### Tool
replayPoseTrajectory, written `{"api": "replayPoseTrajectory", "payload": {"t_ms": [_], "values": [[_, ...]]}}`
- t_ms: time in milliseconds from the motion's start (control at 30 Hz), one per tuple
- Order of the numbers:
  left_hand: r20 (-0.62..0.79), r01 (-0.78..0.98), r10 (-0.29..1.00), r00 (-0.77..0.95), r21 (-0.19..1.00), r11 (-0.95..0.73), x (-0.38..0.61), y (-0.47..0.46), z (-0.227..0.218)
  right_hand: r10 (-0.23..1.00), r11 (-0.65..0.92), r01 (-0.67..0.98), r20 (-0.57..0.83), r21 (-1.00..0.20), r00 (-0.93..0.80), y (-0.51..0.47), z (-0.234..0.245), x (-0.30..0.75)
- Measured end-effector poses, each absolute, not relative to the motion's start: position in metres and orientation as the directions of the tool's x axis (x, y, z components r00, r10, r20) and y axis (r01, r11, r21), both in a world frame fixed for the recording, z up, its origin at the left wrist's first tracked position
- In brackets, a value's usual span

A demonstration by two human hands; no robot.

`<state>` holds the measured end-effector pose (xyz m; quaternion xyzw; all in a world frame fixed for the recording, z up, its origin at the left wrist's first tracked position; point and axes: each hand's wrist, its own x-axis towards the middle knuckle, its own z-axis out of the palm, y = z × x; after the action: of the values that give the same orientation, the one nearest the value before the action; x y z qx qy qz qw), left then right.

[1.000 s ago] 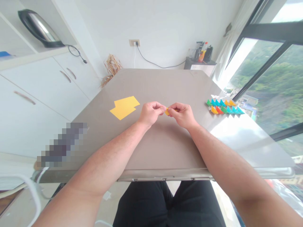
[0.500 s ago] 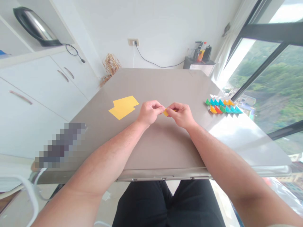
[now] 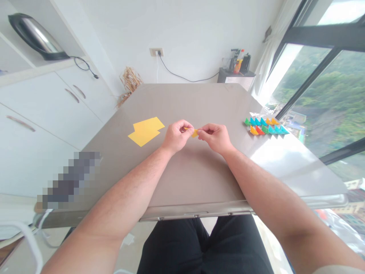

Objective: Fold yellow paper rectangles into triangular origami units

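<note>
Between my hands, above the middle of the table, is a small piece of folded yellow paper [image 3: 194,133]. My left hand [image 3: 177,136] pinches its left side between thumb and fingers. On its right side my right hand [image 3: 214,137] is closed in a pinch too. Fingers cover much of the paper, so its full shape is hidden. Flat yellow paper sheets [image 3: 145,131] lie overlapping to the left of my left hand. Over to the right stand two rows of small folded paper boats [image 3: 265,126] in green, blue, orange and red.
The grey-brown table [image 3: 194,175] has its near edge just above my legs. A blurred-out dark object [image 3: 71,177] lies at its left edge. Cabinets with a kettle [image 3: 37,36] stand left; a window [image 3: 327,95] is right. Bottles [image 3: 238,62] sit on a small cabinet behind.
My hands have drawn slightly apart, showing more of the folded yellow paper between them. It has passed from mostly under my right fingers to lying across both pinches. The camera view has shifted a little.
</note>
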<state>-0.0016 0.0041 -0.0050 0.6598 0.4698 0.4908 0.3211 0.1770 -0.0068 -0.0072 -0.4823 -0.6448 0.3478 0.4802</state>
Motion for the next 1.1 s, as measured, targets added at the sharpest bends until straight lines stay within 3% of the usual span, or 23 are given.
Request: {"api": "replayPoseTrajectory", "payload": {"t_ms": [600, 900, 1100], "values": [[0.431, 0.405, 0.901, 0.043, 0.817, -0.410, -0.001, 0.003, -0.003, 0.951, 0.308, 0.314, 0.297, -0.898, -0.086, -0.008, -0.002, 0.177], [0.377, 0.246, 0.923, 0.083, 0.889, -0.385, -0.006, 0.006, -0.002, 0.955, 0.297, 0.281, 0.291, -0.913, -0.065, -0.004, -0.001, 0.184], [0.347, 0.294, 0.931, 0.109, 0.884, -0.364, -0.011, 0.010, -0.002, 0.960, 0.274, 0.247, 0.247, -0.929, -0.134, -0.004, -0.001, 0.185]]}}
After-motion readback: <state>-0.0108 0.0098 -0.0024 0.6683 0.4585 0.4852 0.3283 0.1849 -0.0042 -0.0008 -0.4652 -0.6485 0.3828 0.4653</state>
